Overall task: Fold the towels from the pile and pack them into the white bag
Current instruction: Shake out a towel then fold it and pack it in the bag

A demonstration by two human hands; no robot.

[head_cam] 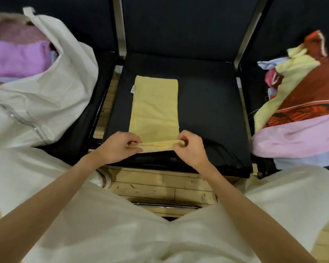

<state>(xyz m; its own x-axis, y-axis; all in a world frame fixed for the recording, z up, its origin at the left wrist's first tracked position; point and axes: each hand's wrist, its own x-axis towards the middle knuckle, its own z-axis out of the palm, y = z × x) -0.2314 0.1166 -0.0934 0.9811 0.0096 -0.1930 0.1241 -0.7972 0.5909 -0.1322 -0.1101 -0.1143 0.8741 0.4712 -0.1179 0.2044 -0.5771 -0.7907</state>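
Observation:
A pale yellow towel [155, 105], folded into a long strip, lies on the black seat [207, 111] of the middle chair. My left hand [117, 147] and my right hand [190, 147] each pinch a near corner of the yellow towel, lifting its near edge slightly off the seat. The white bag [44, 95] stands open on the left chair, with a purple towel [17, 56] folded inside it. The pile of towels [300, 103] lies on the right chair, in red, pink, yellow and light blue.
Metal chair frames [120, 35] separate the three seats. A wooden floor [160, 185] shows between the middle chair and my knees in white trousers [103, 224]. A white shoe [103, 181] sits near the chair's front left corner.

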